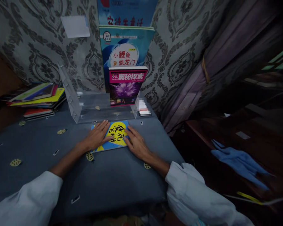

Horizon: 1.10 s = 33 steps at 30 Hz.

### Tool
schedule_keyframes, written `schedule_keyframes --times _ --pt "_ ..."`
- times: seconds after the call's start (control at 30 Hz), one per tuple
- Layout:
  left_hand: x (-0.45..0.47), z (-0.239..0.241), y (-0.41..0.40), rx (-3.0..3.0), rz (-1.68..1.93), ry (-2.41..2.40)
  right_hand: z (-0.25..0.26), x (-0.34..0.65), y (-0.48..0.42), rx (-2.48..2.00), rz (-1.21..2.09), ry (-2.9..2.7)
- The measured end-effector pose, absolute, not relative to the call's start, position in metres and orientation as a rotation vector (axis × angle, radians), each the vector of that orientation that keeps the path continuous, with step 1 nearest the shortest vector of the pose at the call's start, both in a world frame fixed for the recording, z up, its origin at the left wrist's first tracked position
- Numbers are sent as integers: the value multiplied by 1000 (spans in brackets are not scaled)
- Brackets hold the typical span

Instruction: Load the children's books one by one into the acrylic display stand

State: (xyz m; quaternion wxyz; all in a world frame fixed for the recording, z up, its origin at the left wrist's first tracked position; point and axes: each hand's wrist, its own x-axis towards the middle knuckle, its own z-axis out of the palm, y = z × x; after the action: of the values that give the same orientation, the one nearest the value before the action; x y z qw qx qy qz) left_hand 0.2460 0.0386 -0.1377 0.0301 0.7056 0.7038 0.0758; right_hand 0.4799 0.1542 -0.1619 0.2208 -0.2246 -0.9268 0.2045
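Note:
A blue book with a yellow patch and black Chinese characters on its cover (118, 131) lies flat on the cloth-covered table, turned sideways to me. My left hand (97, 136) rests on its left end, fingers stretched toward the far edge and thumb across the cover. On the right end lies my right hand (136, 142), its fingers extended along the corner and the thumb touching the cover. Just beyond the book stands a clear acrylic tiered rack (91, 114). It bears a magenta-and-purple book (126, 89), a teal book (124, 37) behind it, and a blue book (124, 14) at the top.
At the left sits a stack of books and booklets (42, 97). Patterned wallpaper (82, 59) with a white card (75, 26) backs the table (122, 182). A tied curtain (195, 84) hangs to the right. Blue cloth (238, 161) lies on a dark surface beyond the table's right edge.

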Motion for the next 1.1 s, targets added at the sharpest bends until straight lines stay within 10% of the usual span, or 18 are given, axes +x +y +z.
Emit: schedule_keyframes --times 1.1 --pt "294 -126 100 2412 157 1733 -157 480 171 -839 1181 -2064"
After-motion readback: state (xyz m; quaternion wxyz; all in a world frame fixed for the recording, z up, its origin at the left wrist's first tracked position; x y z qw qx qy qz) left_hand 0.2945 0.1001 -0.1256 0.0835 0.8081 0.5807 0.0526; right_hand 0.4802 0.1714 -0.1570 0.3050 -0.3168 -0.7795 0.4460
